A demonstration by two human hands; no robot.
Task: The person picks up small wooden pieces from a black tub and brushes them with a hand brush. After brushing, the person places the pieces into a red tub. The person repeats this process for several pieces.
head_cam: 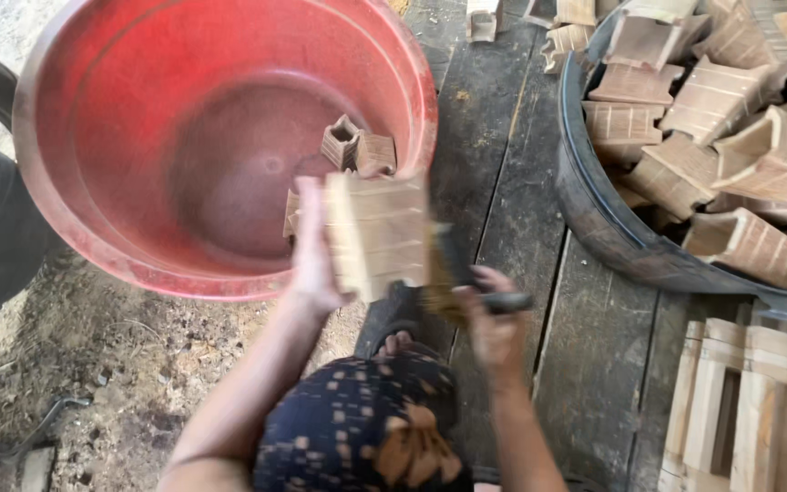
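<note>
Over dirt and dark planks [503, 137], my left hand [311, 264] grips a stiff, light-looking wood block [377, 232] by its edge; right hand [494, 323] clenches a brush [453, 287].

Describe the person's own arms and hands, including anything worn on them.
Both forearms are bare, with no sleeves in view. The left hand and right hand wear no gloves; no rings or watch show. Dark patterned fabric with pale and orange-brown patches lies between the arms.
</note>
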